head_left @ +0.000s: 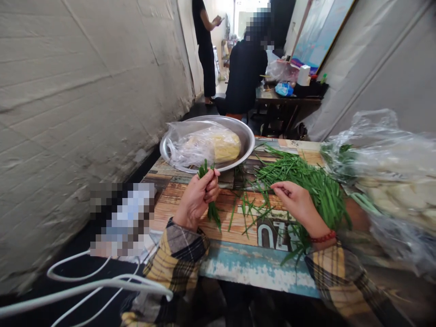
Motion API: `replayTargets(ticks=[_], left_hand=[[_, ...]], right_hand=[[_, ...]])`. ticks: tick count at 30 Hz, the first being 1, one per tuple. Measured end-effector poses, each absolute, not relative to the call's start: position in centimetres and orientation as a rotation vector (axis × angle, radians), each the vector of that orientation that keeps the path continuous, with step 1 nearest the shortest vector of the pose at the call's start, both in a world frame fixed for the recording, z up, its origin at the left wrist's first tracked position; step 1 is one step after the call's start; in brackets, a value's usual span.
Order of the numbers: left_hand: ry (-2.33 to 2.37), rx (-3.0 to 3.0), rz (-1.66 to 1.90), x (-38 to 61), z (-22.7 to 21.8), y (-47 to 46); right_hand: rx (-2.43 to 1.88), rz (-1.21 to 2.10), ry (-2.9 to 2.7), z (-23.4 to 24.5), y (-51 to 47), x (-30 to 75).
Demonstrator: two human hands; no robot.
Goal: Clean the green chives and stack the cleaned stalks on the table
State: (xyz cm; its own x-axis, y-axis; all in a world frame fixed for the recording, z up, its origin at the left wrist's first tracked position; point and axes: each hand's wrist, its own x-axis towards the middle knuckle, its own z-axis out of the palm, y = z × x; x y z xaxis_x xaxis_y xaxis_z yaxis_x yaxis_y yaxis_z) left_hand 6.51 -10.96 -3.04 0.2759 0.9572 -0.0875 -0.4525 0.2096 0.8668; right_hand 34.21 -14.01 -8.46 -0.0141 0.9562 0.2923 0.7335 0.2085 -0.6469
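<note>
One chive bunch (214,212) upright in left hand (197,197) tight grip; right hand (296,200) half-open beside chive pile (313,181).

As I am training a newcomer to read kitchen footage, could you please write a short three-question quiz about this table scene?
1. True or false: the left hand grips a bunch of green stalks.
2. What lies in the metal bowl? A) a knife B) a plastic bag with something yellow inside C) a red cup
3. In a few words: what is the right hand nearest to?

Key: 1 true; 2 B; 3 the loose pile of greens spread on the table.
</note>
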Motion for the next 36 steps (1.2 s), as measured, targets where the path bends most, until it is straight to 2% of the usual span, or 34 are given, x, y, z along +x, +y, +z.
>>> replayTargets(ticks=[12,14,18,20,22,26,29,33,36], left_hand=[[0.868,0.957,0.840,9.5,-5.1,-11.9],[0.878,0.932,0.866,9.5,-5.2,-11.8],[0.863,0.878,0.906,9.4,-5.4,-11.5],[0.868,0.863,0.914,9.5,-5.5,-11.5],[0.881,0.866,0.921,9.5,-5.6,-11.5],[0.898,0.894,0.930,9.6,-5.7,-11.6],[0.906,0.916,0.920,9.6,-5.7,-11.6],[0.914,0.922,0.923,9.6,-5.7,-11.6],[0.894,0.906,0.928,9.5,-5.8,-11.6]], right_hand=[[-1.719,0.106,-2.082,-9.0,-12.4,30.5],[-1.684,0.227,-1.996,-9.1,-12.2,30.6],[-1.512,0.733,-1.659,-9.1,-12.1,31.4],[-1.442,0.871,-1.569,-9.0,-12.1,31.8],[-1.471,0.792,-1.570,-8.9,-12.2,32.1],[-1.603,0.359,-1.792,-8.9,-12.2,31.9],[-1.668,0.177,-2.012,-9.0,-12.1,30.8],[-1.783,0.072,-2.116,-9.0,-11.9,29.5],[-1.711,0.133,-2.058,-8.9,-12.0,29.5]])
